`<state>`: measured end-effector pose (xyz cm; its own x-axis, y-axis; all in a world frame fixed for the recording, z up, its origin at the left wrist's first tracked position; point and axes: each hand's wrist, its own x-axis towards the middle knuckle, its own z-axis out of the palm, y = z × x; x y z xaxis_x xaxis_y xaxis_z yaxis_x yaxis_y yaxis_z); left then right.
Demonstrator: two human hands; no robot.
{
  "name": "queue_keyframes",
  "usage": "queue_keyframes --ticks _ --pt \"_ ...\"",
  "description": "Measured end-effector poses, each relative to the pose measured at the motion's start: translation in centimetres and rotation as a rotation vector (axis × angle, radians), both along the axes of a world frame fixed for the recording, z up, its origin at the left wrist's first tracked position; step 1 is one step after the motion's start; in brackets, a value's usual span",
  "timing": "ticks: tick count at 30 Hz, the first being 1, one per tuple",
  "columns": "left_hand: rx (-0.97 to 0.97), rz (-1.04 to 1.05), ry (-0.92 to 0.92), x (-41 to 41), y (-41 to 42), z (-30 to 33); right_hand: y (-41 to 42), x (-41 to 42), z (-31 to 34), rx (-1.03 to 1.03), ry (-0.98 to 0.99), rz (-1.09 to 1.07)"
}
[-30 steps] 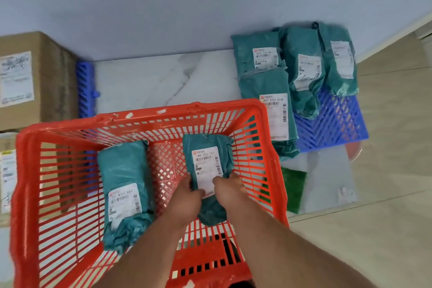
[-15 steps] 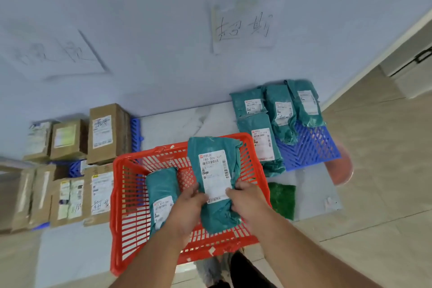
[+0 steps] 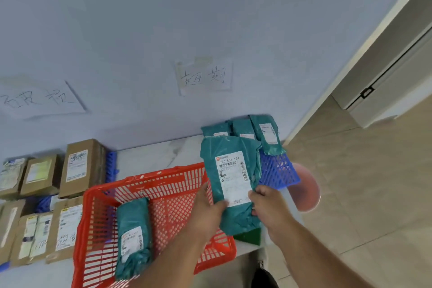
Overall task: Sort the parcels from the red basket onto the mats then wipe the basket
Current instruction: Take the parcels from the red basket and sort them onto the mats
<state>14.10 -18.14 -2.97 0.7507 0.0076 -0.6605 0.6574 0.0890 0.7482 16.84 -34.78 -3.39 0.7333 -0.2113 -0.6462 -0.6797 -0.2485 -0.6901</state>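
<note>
A teal parcel [image 3: 232, 182] with a white label is held up in the air over the right end of the red basket [image 3: 145, 196]. My left hand [image 3: 208, 210] grips its lower left edge and my right hand [image 3: 268, 206] pinches its lower right edge. One more teal parcel [image 3: 133, 236] lies inside the basket at the left. Behind the held parcel, several teal parcels [image 3: 266, 133] lie on the blue mat [image 3: 278, 170] by the wall.
Cardboard boxes [image 3: 81, 166] stand on a second blue mat [image 3: 111, 166] at the left. Two handwritten paper signs [image 3: 204, 76] hang on the wall. A green cloth [image 3: 249, 237] and a pink round object [image 3: 306, 188] lie right of the basket. A door is at the far right.
Both hands lifted the labelled teal parcel out of the basket and carried it up and to the right, toward the blue mat. The view tilted up and back.
</note>
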Motion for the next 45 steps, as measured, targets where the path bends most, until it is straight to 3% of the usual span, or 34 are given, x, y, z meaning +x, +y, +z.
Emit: queue_keyframes --ticks 7,15,19,22,25,31,38,45 --pt "-0.083 -0.026 0.100 5.3 -9.6 -4.7 -8.9 5.2 -4.6 -0.105 0.059 0.015" --pt "-0.059 0.024 0.225 14.1 -18.0 -14.6 -14.9 14.6 -13.7 -0.151 0.135 0.096" --pt "0.051 0.027 0.211 18.0 -19.0 -20.0 -15.6 19.2 -19.4 -0.148 0.148 0.162" --pt "0.246 0.028 0.130 19.2 -19.2 -22.8 -15.2 21.4 -23.0 -0.097 0.164 0.249" --pt "0.364 -0.071 0.082 18.9 -19.5 -23.1 -15.3 22.1 -24.9 -0.052 0.235 0.299" --pt "0.328 -0.083 0.135 16.9 -19.2 -23.1 -17.2 21.7 -23.6 -0.047 0.304 0.295" --pt "0.238 -0.090 0.153 13.8 -15.6 -15.3 -15.8 19.0 -17.9 -0.143 0.274 0.306" --pt "0.266 0.081 0.110 5.4 -4.2 -9.2 -7.7 12.1 -7.6 0.102 0.104 0.162"
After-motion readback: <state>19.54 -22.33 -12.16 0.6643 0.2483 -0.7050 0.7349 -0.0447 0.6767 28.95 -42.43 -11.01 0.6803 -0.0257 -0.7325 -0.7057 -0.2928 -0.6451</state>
